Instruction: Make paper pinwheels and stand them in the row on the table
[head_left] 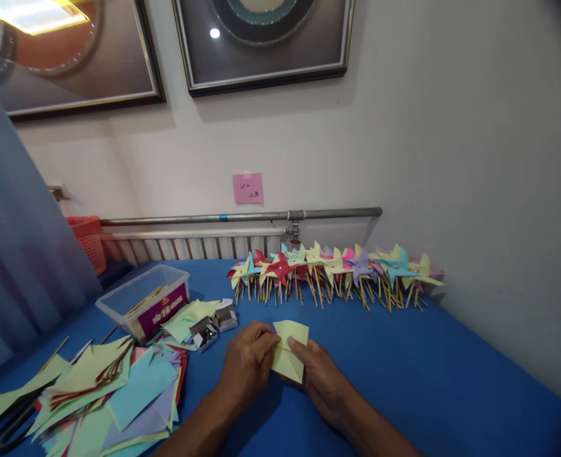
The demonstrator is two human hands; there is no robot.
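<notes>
A pale yellow piece of paper [287, 365], with cuts or creases running toward its middle, is held up over the blue table. My right hand [325, 384] grips its right side, thumb pressed on the front near the centre and fingers behind. At the left edge, the thumb and curled fingers of my left hand [249, 355] pinch the sheet; whether a small pin is also between them is hidden. Two small open boxes [204, 334] stand left of my left hand, the nearer one holding small metal pieces.
Finished paper pinwheels [356, 266] on sticks lie in a row by the wall. At left are stacked coloured paper sheets [142, 387], black-handled scissors [11, 422] and a clear plastic tub [147, 301] with sticks. A red basket [90, 244] stands behind, near a radiator [190, 244].
</notes>
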